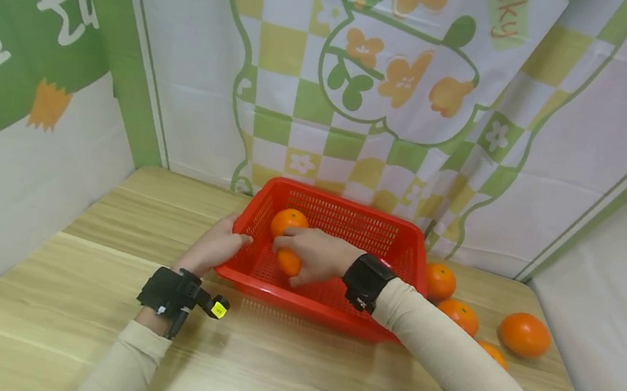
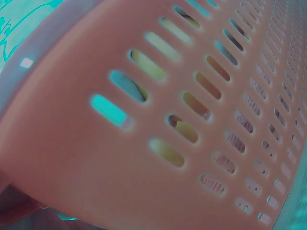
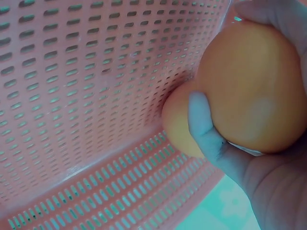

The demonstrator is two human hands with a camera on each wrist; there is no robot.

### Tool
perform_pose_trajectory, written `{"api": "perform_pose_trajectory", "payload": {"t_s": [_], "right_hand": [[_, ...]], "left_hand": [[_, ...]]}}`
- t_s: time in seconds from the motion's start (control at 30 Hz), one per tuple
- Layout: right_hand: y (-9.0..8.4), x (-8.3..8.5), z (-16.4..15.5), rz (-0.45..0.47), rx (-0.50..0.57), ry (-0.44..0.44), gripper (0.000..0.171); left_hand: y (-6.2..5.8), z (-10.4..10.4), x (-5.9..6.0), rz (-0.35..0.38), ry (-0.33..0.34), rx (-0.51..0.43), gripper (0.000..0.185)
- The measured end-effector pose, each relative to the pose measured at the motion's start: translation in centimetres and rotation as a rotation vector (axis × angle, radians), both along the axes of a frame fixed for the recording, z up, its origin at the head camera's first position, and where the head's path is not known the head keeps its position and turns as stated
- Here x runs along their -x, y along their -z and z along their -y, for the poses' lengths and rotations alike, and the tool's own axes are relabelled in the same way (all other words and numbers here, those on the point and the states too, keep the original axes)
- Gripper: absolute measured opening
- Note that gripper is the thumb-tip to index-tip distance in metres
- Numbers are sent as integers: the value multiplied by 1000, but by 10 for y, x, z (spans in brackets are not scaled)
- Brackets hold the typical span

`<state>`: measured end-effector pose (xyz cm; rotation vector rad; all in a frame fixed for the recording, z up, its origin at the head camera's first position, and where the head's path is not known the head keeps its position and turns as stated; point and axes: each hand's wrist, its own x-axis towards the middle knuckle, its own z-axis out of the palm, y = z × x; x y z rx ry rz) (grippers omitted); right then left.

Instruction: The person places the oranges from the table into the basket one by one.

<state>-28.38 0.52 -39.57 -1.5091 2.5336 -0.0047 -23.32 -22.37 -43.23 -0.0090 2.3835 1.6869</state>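
Oranges: 2 in red basket (image 1: 340,222), 1 held by right hand (image 1: 314,253), 4 on table (image 1: 68,295)

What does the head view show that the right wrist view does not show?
Only the head view shows the left hand gripping the red basket's corner, four oranges on the table and the patterned backdrop. Only the right wrist view shows a finger curled round the held orange, up close. Both show the basket, the right hand and a second orange inside.

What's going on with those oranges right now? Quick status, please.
Right hand grips a round orange fruit inside the red slotted plastic basket. Left hand holds the basket's left rim. A second orange sits right beside it in the basket.
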Motion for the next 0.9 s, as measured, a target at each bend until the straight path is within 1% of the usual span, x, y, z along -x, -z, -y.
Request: {"api": "perform_pose_trajectory", "payload": {"t_s": [0.3,0.53,0.77,0.9], "right_hand": [[1,2,12,20,-47,20,57],[8,3,24,24,-94,41,62],[16,4,35,35,-137,17,64],[21,4,38,53,-148,24,64]], "left_hand": [[-5,2,3,-10,4,8,53],[-3,4,3,-15,5,5,54],[0,3,2,-7,-6,7,53],[0,2,1,3,-5,1,53]]}}
